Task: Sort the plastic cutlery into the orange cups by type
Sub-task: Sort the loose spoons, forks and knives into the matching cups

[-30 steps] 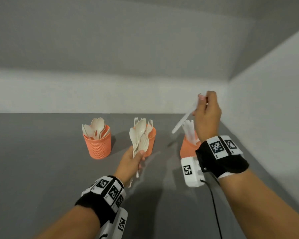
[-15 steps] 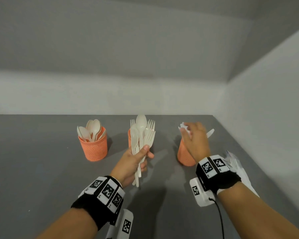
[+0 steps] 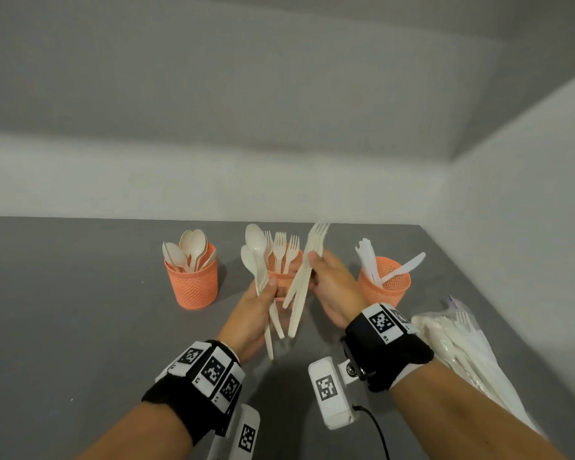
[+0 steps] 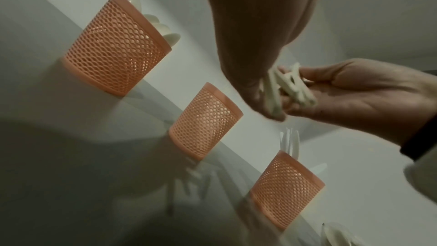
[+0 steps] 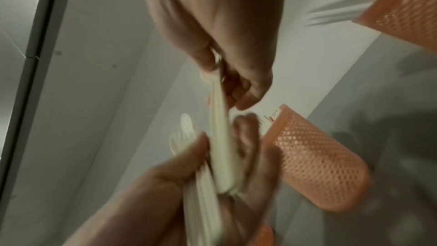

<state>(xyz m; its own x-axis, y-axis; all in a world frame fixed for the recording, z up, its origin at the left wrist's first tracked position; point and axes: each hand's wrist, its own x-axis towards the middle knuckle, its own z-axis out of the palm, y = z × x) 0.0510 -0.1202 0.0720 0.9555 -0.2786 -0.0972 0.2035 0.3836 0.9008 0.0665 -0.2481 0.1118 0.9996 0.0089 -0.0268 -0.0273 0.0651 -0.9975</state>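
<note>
Three orange mesh cups stand in a row: the left cup holds spoons, the middle cup holds forks, and the right cup holds knives. In front of the middle cup my left hand grips a bundle of white spoons and forks by the handles. My right hand pinches a few forks just beside that bundle, tines pointing up. The right wrist view shows my right hand's fingers on the blurred fork handles, with the left hand below them.
A clear plastic bag of more white cutlery lies on the grey table at the right, by the white wall. A back wall runs behind the cups.
My right hand left a knife in the right cup, then moved left to the bundle and took hold of a few forks. The left hand kept hold of the bundle.
</note>
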